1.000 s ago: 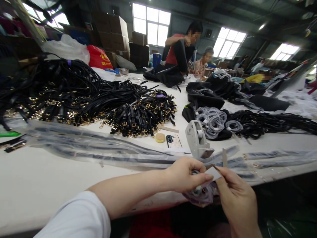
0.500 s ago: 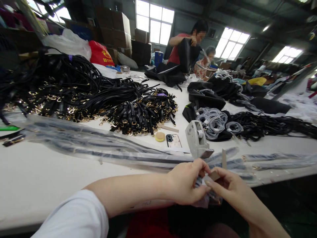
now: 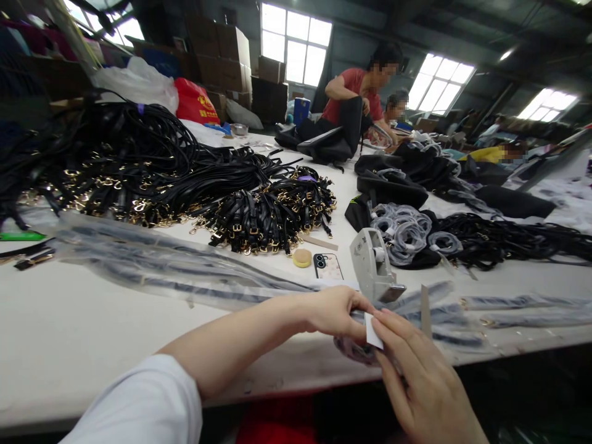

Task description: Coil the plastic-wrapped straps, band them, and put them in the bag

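My left hand (image 3: 335, 313) is closed around a coiled strap in clear plastic (image 3: 355, 351) at the table's front edge. A small white label (image 3: 374, 333) lies against the coil, between my two hands. My right hand (image 3: 416, 364) has its fingertips on the label's right edge, with the thumb below, pinching it against the coil. Both hands hide part of the coil. Just beyond them stands a grey-white label or tape dispenser (image 3: 372, 265). Flat straps in clear plastic sleeves (image 3: 222, 295) stretch along the table to the left.
Piles of black straps with gold buckles (image 3: 259, 222) cover the back left. Wrapped coils (image 3: 402, 231) lie beyond the dispenser. A phone (image 3: 328, 266), a yellow tape roll (image 3: 302, 258) and a tan strip (image 3: 425, 311) are nearby. Across the table a person (image 3: 356, 92) handles a black bag.
My right hand has moved over the label, and its fingers now lie across it. The coil has turned and shows more to the left. The tan piece in my right fingers is no longer visible.
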`<state>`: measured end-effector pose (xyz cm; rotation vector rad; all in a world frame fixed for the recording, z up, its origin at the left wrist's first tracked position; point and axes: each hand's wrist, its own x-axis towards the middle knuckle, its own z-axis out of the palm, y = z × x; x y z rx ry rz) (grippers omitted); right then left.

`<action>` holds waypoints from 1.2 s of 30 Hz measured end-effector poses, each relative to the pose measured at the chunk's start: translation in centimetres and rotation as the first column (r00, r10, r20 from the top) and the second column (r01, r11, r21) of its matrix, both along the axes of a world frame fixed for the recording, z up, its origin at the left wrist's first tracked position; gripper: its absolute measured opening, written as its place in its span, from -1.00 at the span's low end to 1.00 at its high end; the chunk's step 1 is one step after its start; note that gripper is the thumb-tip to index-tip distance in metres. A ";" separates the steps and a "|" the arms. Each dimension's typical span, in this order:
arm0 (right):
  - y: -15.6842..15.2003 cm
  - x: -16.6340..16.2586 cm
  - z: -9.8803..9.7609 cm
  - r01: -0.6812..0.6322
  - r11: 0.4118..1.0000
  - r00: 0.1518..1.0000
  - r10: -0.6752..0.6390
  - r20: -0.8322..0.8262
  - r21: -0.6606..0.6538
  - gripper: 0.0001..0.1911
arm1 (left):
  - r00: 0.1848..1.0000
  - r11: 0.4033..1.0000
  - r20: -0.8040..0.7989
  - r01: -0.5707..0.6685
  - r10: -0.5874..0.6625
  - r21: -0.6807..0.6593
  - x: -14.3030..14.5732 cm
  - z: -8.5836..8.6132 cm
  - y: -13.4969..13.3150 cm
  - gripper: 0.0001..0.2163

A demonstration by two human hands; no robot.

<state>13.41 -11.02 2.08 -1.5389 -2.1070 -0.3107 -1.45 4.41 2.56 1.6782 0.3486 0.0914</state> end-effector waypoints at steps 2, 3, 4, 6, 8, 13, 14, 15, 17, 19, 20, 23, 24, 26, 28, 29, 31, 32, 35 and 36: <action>-0.1 -0.1 -0.4 -0.009 0.999 1.000 0.010 -0.015 0.036 -0.59 | 0.998 0.986 0.057 0.026 -0.016 -0.163 -0.2 0.5 0.2 -0.68; -0.2 -0.1 -0.5 -0.014 0.999 0.999 0.015 -0.033 0.033 -0.59 | 0.997 0.971 0.078 0.023 -0.005 -0.236 -0.2 0.6 0.2 -0.71; -0.3 0.0 -0.5 -0.021 0.999 0.998 0.022 -0.054 0.025 -0.59 | 0.996 0.957 0.083 0.005 0.019 -0.289 -0.2 0.7 0.1 -0.75; -0.4 0.1 -0.1 -0.047 0.999 0.994 0.049 -0.099 0.023 -0.59 | 0.995 0.949 0.049 -0.064 0.083 -0.308 0.0 0.6 -0.1 -0.77; -0.2 0.8 0.6 -0.064 0.997 0.984 0.071 -0.163 0.046 -0.63 | 0.994 0.962 0.013 -0.105 0.112 -0.252 0.2 0.3 -0.3 -0.73; 3.7 5.8 1.5 0.215 0.977 0.884 -0.191 -0.428 0.008 -0.80 | 0.998 0.984 0.027 -0.059 0.065 -0.167 0.3 -0.2 -0.4 -0.68; 5.0 7.1 1.3 0.310 0.947 0.826 -0.313 -0.469 -0.085 -0.74 | 0.998 0.987 0.027 -0.050 0.054 -0.154 0.2 -0.2 -0.3 -0.67; 6.2 8.2 0.8 0.381 0.901 0.758 -0.434 -0.487 -0.208 -0.69 | 0.999 0.989 0.024 -0.042 0.046 -0.144 0.2 -0.3 -0.3 -0.66; 8.5 9.9 -0.3 0.394 0.852 0.699 -0.521 -0.489 -0.345 -0.64 | 0.999 0.991 0.016 -0.036 0.038 -0.128 0.1 -0.3 -0.2 -0.63; 10.0 10.6 -1.6 0.345 0.838 0.673 -0.535 -0.511 -0.422 -0.60 | 0.999 0.992 0.006 -0.043 0.044 -0.118 0.0 -0.4 -0.1 -0.60; 10.4 10.7 -2.1 0.320 0.837 0.656 -0.534 -0.534 -0.444 -0.59 | 0.999 0.992 -0.002 -0.050 0.050 -0.115 0.1 -0.4 -0.1 -0.60; 10.8 10.2 -3.2 0.278 0.845 0.586 -0.526 -0.616 -0.457 -0.56 | 0.997 0.991 -0.031 -0.072 0.069 -0.111 0.3 -0.6 -0.2 -0.59; 10.7 10.0 -3.4 0.276 0.850 0.563 -0.522 -0.641 -0.449 -0.55 | 0.996 0.990 -0.036 -0.081 0.077 -0.116 0.4 -0.7 -0.2 -0.59; 10.2 9.7 -3.6 0.284 0.859 0.526 -0.511 -0.680 -0.426 -0.54 | 0.995 0.986 -0.037 -0.092 0.088 -0.136 0.5 -0.9 -0.2 -0.58; 9.3 9.2 -3.7 0.327 0.864 0.504 -0.501 -0.703 -0.382 -0.53 | 0.995 0.981 -0.033 -0.097 0.093 -0.166 0.6 -1.1 -0.3 -0.56; 8.7 8.8 -3.7 0.362 0.863 0.500 -0.500 -0.708 -0.353 -0.54 | 0.995 0.978 -0.029 -0.097 0.094 -0.186 0.6 -1.1 -0.3 -0.55; 7.3 8.1 -4.1 0.425 0.852 0.506 -0.505 -0.699 -0.307 -0.57 | 0.996 0.965 -0.010 -0.093 0.094 -0.243 0.6 -1.0 -0.4 -0.54; 6.7 7.8 -4.3 0.438 0.847 0.516 -0.512 -0.687 -0.302 -0.59 | 0.996 0.956 0.002 -0.089 0.094 -0.280 0.5 -0.8 -0.5 -0.53; 5.2 7.2 -5.5 0.419 0.837 0.539 -0.542 -0.645 -0.353 -0.60 | 0.993 0.926 0.027 -0.096 0.113 -0.365 0.4 -0.1 -0.9 -0.55; 4.9 7.2 -5.9 0.418 0.829 0.537 -0.555 -0.635 -0.371 -0.60 | 0.991 0.921 0.028 -0.108 0.127 -0.375 0.4 0.1 -1.1 -0.56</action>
